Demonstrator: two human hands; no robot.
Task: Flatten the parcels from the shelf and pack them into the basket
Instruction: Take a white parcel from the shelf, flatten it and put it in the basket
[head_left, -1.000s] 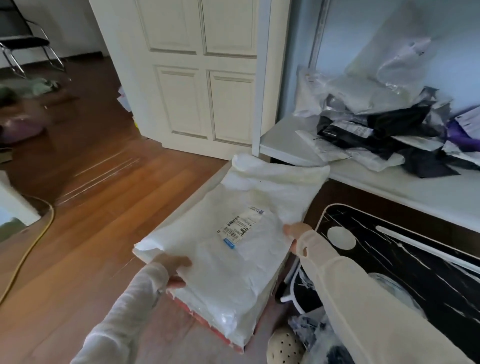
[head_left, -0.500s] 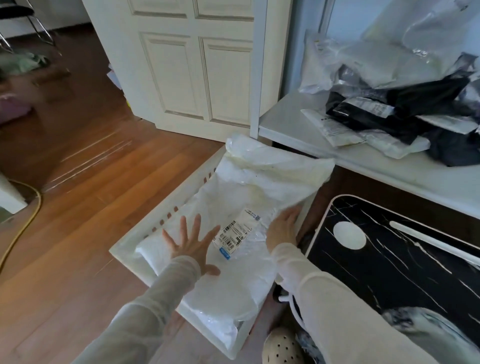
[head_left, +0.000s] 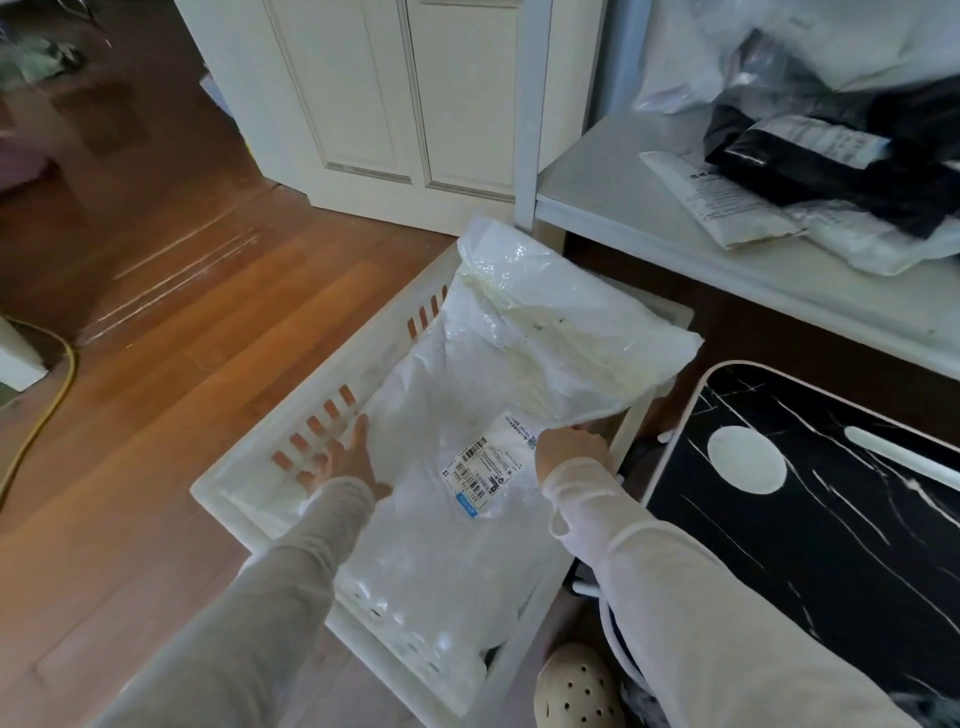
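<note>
A large white plastic parcel (head_left: 467, 395) with a barcode label (head_left: 488, 470) lies in the white slotted basket (head_left: 311, 415) on the floor. Its far end sticks up over the basket's far rim. My left hand (head_left: 343, 460) lies flat with fingers spread on the parcel's left edge, beside the basket wall. My right hand (head_left: 569, 449) rests on the parcel's right side, fingers tucked under a raised fold; whether it grips the fold I cannot tell. More parcels (head_left: 810, 156), black, white and clear, are piled on the white shelf (head_left: 613, 202) at the upper right.
A black marble-patterned tabletop (head_left: 831, 519) stands right of the basket under the shelf. A white panelled door (head_left: 389, 93) is behind. A yellow cable (head_left: 47, 410) runs over the wooden floor at the left. A cream clog (head_left: 576, 686) is by the basket's near corner.
The parcel went from held above the basket to lying inside it. My left hand slid left to the parcel's edge; my right hand stayed at its right side.
</note>
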